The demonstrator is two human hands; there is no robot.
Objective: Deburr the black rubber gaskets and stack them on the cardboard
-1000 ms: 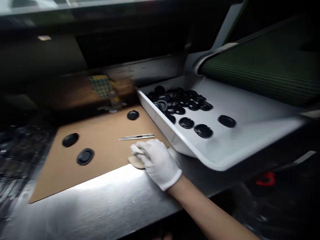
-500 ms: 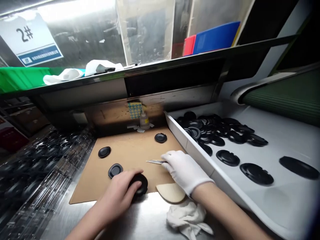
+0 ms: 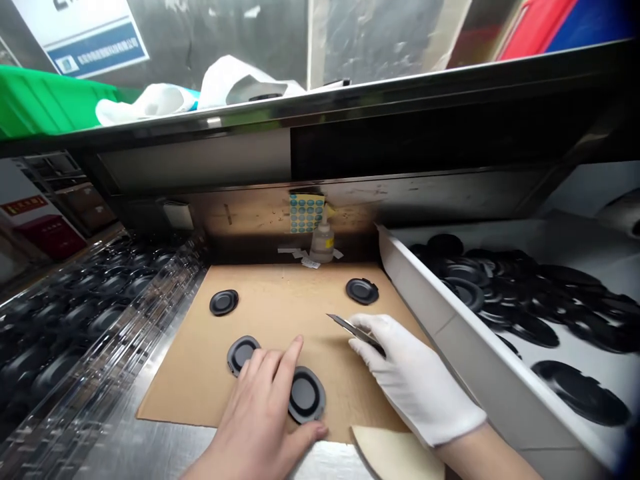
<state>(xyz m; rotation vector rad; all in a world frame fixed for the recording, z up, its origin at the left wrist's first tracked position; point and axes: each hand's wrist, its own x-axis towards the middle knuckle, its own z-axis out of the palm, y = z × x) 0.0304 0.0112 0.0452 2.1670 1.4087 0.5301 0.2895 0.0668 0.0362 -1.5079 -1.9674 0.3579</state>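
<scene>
Here we are at the lower centre of the frame: our bare left hand [image 3: 265, 400] lies palm down, fingers loosely spread, the forefinger across the left edge of a black disc [image 3: 306, 395] and the thumb at its lower rim; we bracket the disc without closing round it, and how firmly we press, we cannot tell. Our gloved right hand [image 3: 415, 380], right of centre, is pinched shut around a slim knife [image 3: 357, 331]; its long axis runs from the lower right to a tip aimed at the upper left, so the point looks past the disc rather than at it; the disc sits to the lower left of that tip, close by, and the left hand is clearly the nearer. The disc itself, nearly round, gives us no strong long axis.

A second disc [image 3: 243, 353] lies just beyond our left fingertips, partly covered; two more, left [image 3: 224, 303] and right [image 3: 362, 291], lie farther up the cardboard [image 3: 280, 293]. A pale half-round piece [image 3: 395, 453] sits at the bottom edge, over the table [image 3: 175, 453]; rightward, a white tray [image 3: 443, 310] carries heaped black parts [image 3: 500, 307]; leftward, clear trays [image 3: 135, 333] hold more.
</scene>
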